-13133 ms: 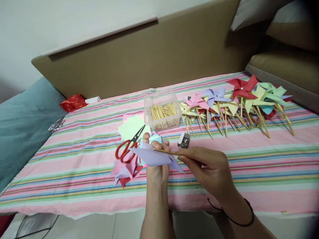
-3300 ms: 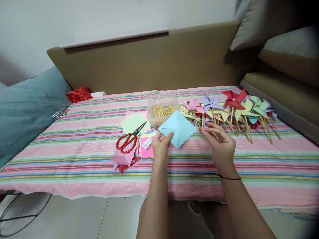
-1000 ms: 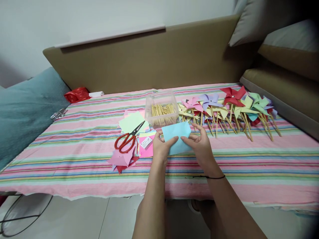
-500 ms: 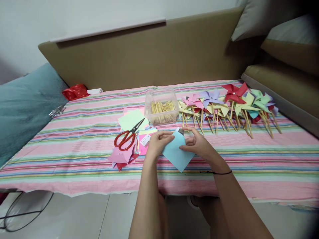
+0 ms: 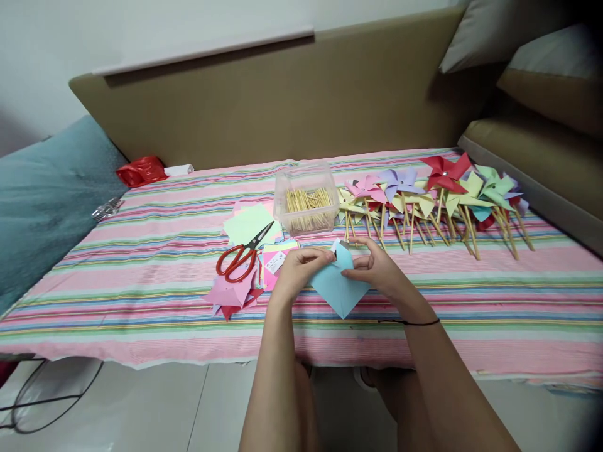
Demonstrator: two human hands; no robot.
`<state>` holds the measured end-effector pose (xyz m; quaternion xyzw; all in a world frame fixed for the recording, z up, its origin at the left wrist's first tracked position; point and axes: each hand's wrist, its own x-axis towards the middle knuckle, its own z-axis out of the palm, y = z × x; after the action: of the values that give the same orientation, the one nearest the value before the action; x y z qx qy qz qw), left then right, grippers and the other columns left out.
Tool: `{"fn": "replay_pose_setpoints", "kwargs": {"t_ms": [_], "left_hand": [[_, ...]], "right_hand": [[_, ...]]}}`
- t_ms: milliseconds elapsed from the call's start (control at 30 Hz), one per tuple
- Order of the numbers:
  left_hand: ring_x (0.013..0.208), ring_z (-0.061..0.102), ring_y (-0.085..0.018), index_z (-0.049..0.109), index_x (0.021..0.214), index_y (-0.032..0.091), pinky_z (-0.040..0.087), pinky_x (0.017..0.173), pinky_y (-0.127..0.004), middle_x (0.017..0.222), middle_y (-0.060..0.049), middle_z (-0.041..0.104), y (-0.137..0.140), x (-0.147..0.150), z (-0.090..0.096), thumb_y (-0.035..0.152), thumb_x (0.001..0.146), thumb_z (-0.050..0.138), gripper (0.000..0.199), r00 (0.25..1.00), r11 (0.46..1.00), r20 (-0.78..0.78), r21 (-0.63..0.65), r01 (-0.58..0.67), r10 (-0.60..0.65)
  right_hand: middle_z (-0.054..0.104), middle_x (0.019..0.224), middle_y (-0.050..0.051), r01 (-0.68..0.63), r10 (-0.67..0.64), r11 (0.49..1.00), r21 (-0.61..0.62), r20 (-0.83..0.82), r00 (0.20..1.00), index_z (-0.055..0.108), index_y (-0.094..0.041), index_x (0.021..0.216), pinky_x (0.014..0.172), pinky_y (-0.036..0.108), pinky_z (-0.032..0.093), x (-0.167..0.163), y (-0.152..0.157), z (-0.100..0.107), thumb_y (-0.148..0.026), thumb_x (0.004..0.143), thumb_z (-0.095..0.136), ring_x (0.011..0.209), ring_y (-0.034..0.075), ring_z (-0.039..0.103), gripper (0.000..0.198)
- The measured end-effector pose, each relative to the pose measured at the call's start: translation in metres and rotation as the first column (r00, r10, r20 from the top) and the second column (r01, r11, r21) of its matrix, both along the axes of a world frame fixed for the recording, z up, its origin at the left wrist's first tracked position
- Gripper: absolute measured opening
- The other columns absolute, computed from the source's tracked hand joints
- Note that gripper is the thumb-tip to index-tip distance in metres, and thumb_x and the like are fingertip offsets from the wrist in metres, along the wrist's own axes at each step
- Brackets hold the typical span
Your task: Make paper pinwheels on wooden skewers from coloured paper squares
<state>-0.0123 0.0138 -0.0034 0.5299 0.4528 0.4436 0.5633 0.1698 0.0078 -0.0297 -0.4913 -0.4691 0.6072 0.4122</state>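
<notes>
A light blue square of paper [image 5: 342,292] is held between my two hands, one corner pointing towards me. My left hand [image 5: 301,269] pinches its upper left edge. On the other side, my right hand [image 5: 374,270] grips the upper right edge between thumb and fingers. A small dark and white piece [image 5: 345,243] shows at the paper's top corner; what it is I cannot make out. To the left, red-handled scissors [image 5: 242,256] lie on pale green paper sheets [image 5: 249,223] and cut pink paper [image 5: 230,294].
Behind my hands stands a clear plastic box [image 5: 308,220] of thin wooden sticks. Several finished paper pinwheels [image 5: 445,176] lie at the right. A red plastic bag [image 5: 141,171] is at the far left on the striped cloth [image 5: 155,301]. A brown backrest [image 5: 264,107] rises behind.
The paper's top part has bent over near my left fingers, showing a fold and a dark spot there. Both hands keep their hold, nearly in place.
</notes>
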Motion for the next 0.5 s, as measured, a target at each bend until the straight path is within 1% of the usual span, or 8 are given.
{"fn": "replay_pose_setpoints", "kwargs": {"t_ms": [67, 100, 200, 267, 333, 433, 500], "left_hand": [[0.085, 0.063, -0.022, 0.075, 0.065, 0.019, 0.046, 0.071, -0.027, 0.086, -0.009, 0.072, -0.0006, 0.0004, 0.0005, 0.029, 0.064, 0.076, 0.011, 1.000, 1.000, 0.013, 0.008, 0.011, -0.012], [0.081, 0.063, -0.020, 0.075, 0.067, 0.019, 0.046, 0.067, -0.027, 0.085, -0.008, 0.072, -0.0010, 0.0006, 0.0008, 0.028, 0.062, 0.078, 0.011, 1.000, 1.000, 0.015, -0.001, 0.019, -0.019], [0.061, 0.057, -0.013, 0.074, 0.076, 0.020, 0.041, 0.054, -0.024, 0.078, -0.005, 0.070, -0.0020, 0.0007, 0.0020, 0.025, 0.056, 0.081, 0.022, 0.999, 0.998, 0.036, -0.055, 0.028, -0.026], [0.056, 0.054, -0.012, 0.073, 0.079, 0.020, 0.039, 0.051, -0.023, 0.074, -0.003, 0.069, -0.0022, 0.0003, 0.0029, 0.025, 0.055, 0.082, 0.026, 0.999, 0.997, 0.033, -0.070, 0.034, -0.032], [0.065, 0.059, -0.014, 0.074, 0.078, 0.019, 0.042, 0.057, -0.025, 0.081, -0.005, 0.070, -0.0021, -0.0004, 0.0037, 0.028, 0.058, 0.080, 0.024, 0.999, 0.997, 0.008, -0.053, 0.052, -0.051], [0.089, 0.062, -0.021, 0.075, 0.075, 0.018, 0.046, 0.074, -0.029, 0.094, -0.008, 0.072, -0.0012, -0.0017, 0.0034, 0.034, 0.067, 0.074, 0.018, 0.997, 0.997, -0.015, -0.021, 0.071, -0.071], [0.094, 0.062, -0.023, 0.075, 0.073, 0.017, 0.045, 0.080, -0.031, 0.094, -0.008, 0.072, -0.0005, -0.0022, 0.0022, 0.036, 0.070, 0.071, 0.019, 0.996, 0.997, -0.027, -0.010, 0.081, -0.082]], "right_hand": [[0.071, 0.066, -0.001, -0.005, 0.005, 1.000, -0.003, -0.016, 1.000, 0.040, -0.024, 0.120, 0.054, 0.030, 0.048, -0.0002, 0.0000, 0.0009, -0.021, 0.059, 0.077, 0.064, 0.023, 0.068, 0.072], [0.071, 0.067, -0.001, -0.009, 0.009, 1.000, -0.006, -0.025, 1.000, 0.039, -0.025, 0.120, 0.056, 0.030, 0.049, -0.0003, -0.0001, 0.0013, -0.022, 0.059, 0.077, 0.065, 0.023, 0.068, 0.072], [0.071, 0.066, -0.001, -0.018, 0.018, 1.000, -0.002, -0.043, 0.999, 0.038, -0.024, 0.121, 0.056, 0.030, 0.049, -0.0003, 0.0001, 0.0018, -0.023, 0.059, 0.077, 0.063, 0.021, 0.067, 0.074], [0.070, 0.065, -0.002, -0.016, 0.016, 1.000, 0.003, -0.046, 0.999, 0.038, -0.024, 0.122, 0.055, 0.029, 0.048, 0.0000, 0.0003, 0.0016, -0.023, 0.059, 0.078, 0.061, 0.021, 0.066, 0.074], [0.070, 0.065, -0.001, -0.005, 0.005, 1.000, 0.005, -0.031, 1.000, 0.038, -0.024, 0.123, 0.056, 0.028, 0.048, 0.0006, 0.0003, 0.0013, -0.023, 0.059, 0.078, 0.062, 0.020, 0.067, 0.075], [0.070, 0.065, -0.001, 0.012, -0.012, 1.000, 0.013, 0.017, 1.000, 0.038, -0.025, 0.124, 0.055, 0.027, 0.047, 0.0014, 0.0000, 0.0013, -0.023, 0.061, 0.078, 0.064, 0.020, 0.067, 0.074], [0.069, 0.064, -0.001, 0.018, -0.019, 1.000, 0.020, 0.037, 0.999, 0.038, -0.025, 0.124, 0.054, 0.026, 0.046, 0.0016, -0.0002, 0.0012, -0.023, 0.062, 0.077, 0.063, 0.020, 0.066, 0.073]]}}
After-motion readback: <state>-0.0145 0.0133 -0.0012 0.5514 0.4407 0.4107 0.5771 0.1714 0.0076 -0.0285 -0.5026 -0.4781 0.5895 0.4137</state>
